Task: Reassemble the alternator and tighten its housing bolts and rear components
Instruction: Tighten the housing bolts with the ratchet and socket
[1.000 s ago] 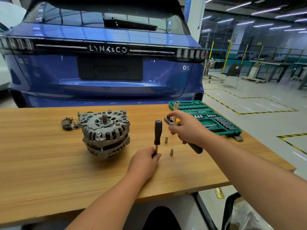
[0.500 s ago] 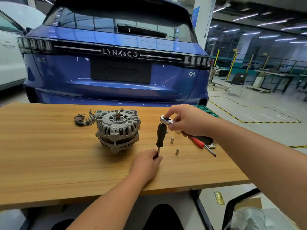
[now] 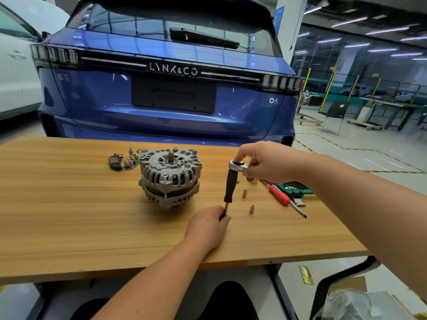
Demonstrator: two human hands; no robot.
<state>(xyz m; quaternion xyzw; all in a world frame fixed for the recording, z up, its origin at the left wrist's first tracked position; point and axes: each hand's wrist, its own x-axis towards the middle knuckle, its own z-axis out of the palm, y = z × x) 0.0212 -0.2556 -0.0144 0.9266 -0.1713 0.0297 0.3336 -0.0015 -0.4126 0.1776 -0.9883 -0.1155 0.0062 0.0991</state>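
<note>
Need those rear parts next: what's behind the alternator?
Left of and behind the alternator, a dark brush holder and small metal fittings lie on the table. Anything directly behind is hidden.

Wooden table (image 3: 69, 227) under alternator (image 3: 169, 179), sockets (image 3: 244, 193)

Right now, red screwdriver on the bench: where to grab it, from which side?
Take the red screwdriver by its red handle, coming from above. It lies flat on the table, shaft pointing toward the near edge, handle end partly under the right hand near the green socket case. The near-left side looks freest; both hands are busy with the ratchet and black-handled driver.
</note>
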